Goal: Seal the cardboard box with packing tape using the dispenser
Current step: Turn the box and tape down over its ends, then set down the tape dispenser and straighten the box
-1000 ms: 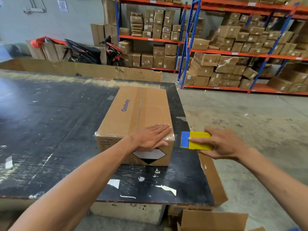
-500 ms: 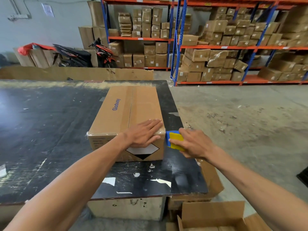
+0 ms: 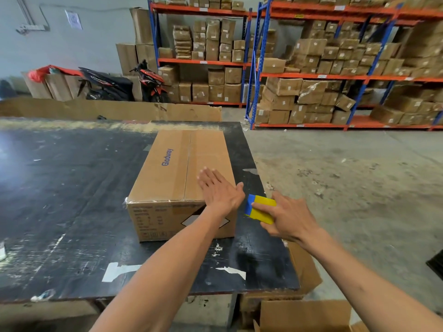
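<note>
A closed brown cardboard box [image 3: 177, 168] printed "Glodway" lies on the black table [image 3: 62, 188], near its right edge. Clear tape runs along its top seam and near edge. My left hand [image 3: 217, 190] rests flat on the box's top near its right front corner, fingers spread and pointing away from me. My right hand [image 3: 287, 216] grips a yellow and blue tape dispenser [image 3: 260, 208] just right of the box's front right corner, beside its right side. Whether the dispenser touches the box I cannot tell.
The table's right edge [image 3: 275, 226] drops to a concrete floor [image 3: 347, 188]. Open cardboard boxes [image 3: 304, 315] sit below the near right corner. Orange and blue racks [image 3: 311, 75] full of cartons stand behind, with a parked motorbike [image 3: 124, 85] at the back left.
My left hand has turned from lying across the box's front edge to pointing along its top. My right hand with the dispenser stays beside the box's right front corner.
</note>
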`<state>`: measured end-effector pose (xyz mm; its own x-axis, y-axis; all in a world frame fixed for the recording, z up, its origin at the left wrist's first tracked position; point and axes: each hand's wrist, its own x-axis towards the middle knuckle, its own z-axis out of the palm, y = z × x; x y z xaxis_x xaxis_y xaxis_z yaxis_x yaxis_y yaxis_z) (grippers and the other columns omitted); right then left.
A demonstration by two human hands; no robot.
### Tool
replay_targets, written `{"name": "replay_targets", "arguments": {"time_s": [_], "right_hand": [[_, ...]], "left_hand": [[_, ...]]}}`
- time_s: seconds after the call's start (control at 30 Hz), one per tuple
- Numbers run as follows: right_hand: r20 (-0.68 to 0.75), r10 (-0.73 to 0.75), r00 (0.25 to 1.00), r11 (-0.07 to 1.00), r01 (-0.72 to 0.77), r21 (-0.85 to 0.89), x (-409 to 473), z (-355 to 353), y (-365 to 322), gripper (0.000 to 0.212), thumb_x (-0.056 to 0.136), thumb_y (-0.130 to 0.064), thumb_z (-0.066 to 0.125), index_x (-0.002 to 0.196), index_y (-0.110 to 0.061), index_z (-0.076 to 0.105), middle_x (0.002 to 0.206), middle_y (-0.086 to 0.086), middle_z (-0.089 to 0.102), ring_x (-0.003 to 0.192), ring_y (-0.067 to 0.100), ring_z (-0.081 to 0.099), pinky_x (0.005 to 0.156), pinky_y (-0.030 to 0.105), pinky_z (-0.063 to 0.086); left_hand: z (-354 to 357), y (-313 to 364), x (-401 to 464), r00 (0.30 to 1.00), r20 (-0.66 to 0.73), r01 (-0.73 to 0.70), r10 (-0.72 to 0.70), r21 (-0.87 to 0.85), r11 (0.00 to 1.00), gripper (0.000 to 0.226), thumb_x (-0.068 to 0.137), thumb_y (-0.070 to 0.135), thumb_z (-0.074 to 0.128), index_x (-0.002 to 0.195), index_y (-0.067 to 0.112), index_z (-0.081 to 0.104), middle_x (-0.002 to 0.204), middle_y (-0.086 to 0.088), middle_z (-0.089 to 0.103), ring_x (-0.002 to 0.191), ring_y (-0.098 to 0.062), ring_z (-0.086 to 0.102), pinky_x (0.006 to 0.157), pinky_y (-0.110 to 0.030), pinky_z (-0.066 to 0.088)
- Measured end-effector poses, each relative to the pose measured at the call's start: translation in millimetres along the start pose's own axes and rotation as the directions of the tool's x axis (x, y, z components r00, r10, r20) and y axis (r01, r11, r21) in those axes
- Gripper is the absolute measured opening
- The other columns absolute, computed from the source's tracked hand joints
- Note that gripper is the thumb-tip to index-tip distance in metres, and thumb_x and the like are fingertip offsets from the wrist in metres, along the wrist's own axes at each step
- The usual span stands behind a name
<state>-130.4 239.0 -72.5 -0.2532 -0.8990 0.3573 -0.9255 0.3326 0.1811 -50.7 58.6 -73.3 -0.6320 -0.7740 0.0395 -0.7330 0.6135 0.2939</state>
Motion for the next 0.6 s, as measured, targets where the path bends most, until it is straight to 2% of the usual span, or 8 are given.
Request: {"name": "replay_targets", "arguments": {"time_s": [0.07,0.1,0.2,0.27,0.33,0.43,0.5,0.6], "right_hand": [[0.032,0.087,0.996,0.995,-0.088,0.051,-3,2,-4,0.051,0.068,-0.057,0.05,0.115,-0.047,0.069,0.084,0.006,0.06,0.062,0.033,0.065,0.049,0.032,0.043],[0.072,0.147,0.986,0.984,-0.153,0.085,-5,0,-6,0.052,0.071,-0.059,0.048,0.12,-0.051,0.065,0.092,0.004,0.062,0.075,0.032,0.067,0.057,0.033,0.046],[0.181,0.323,0.929,0.883,-0.364,0.296,-8,0,-7,0.046,0.079,-0.056,0.061,0.125,-0.051,0.062,0.108,0.001,0.069,0.1,0.026,0.064,0.078,0.034,0.05],[0.235,0.44,0.867,0.728,-0.497,0.472,-10,3,-7,0.039,0.082,-0.048,0.065,0.121,-0.045,0.066,0.113,-0.002,0.073,0.105,0.024,0.065,0.083,0.032,0.049],[0.344,0.537,0.77,0.527,-0.625,0.576,-10,11,-6,0.034,0.086,-0.045,0.064,0.12,-0.039,0.068,0.114,-0.003,0.072,0.109,0.023,0.062,0.087,0.03,0.045],[0.505,0.585,0.634,0.329,-0.755,0.567,-11,37,-3,0.031,0.092,-0.049,0.057,0.113,-0.028,0.066,0.107,0.003,0.069,0.108,0.026,0.059,0.082,0.031,0.042],[0.532,0.59,0.607,0.322,-0.782,0.533,-12,57,-3,0.035,0.097,-0.049,0.05,0.112,-0.021,0.067,0.109,0.009,0.068,0.11,0.03,0.058,0.083,0.032,0.043],[0.505,0.622,0.598,0.344,-0.789,0.509,-13,78,-8,0.035,0.101,-0.043,0.047,0.097,-0.018,0.072,0.104,0.018,0.071,0.106,0.037,0.061,0.082,0.035,0.045]], "left_hand": [[2,2,1,1.0,0.026,-0.012,0.011,0.048,0.999,0.091,0.097,0.061,0.02,0.154,-0.004,-0.004,0.16,-0.032,-0.011,0.148,-0.046,-0.013,0.118,-0.058,-0.009],[2,2,2,0.999,0.038,-0.024,0.022,0.063,0.998,0.089,0.097,0.06,0.02,0.155,-0.004,-0.003,0.16,-0.033,-0.009,0.148,-0.047,-0.011,0.118,-0.058,-0.008],[0,-3,4,0.997,0.065,-0.035,0.029,0.09,0.995,0.086,0.097,0.056,0.021,0.155,-0.004,0.0,0.16,-0.033,-0.007,0.148,-0.048,-0.009,0.118,-0.059,-0.006],[-2,-8,4,0.997,0.07,-0.047,0.039,0.108,0.993,0.085,0.097,0.056,0.02,0.155,-0.003,0.0,0.16,-0.033,-0.006,0.148,-0.048,-0.008,0.118,-0.059,-0.006],[-1,-11,4,0.996,0.075,-0.065,0.056,0.112,0.992,0.085,0.097,0.056,0.019,0.155,-0.002,0.001,0.16,-0.032,-0.006,0.149,-0.047,-0.008,0.119,-0.058,-0.005],[-1,-12,3,0.995,0.073,-0.074,0.066,0.124,0.99,0.084,0.096,0.057,0.018,0.156,-0.002,0.003,0.161,-0.032,-0.005,0.149,-0.047,-0.006,0.119,-0.059,-0.004],[-2,-11,2,0.996,0.064,-0.077,0.069,0.141,0.987,0.084,0.097,0.056,0.018,0.156,-0.002,0.004,0.161,-0.032,-0.003,0.149,-0.047,-0.005,0.119,-0.059,-0.003],[-2,-11,0,0.995,0.053,-0.087,0.08,0.153,0.984,0.083,0.098,0.056,0.018,0.156,-0.002,0.005,0.161,-0.033,-0.002,0.149,-0.047,-0.003,0.119,-0.059,-0.002]]}}
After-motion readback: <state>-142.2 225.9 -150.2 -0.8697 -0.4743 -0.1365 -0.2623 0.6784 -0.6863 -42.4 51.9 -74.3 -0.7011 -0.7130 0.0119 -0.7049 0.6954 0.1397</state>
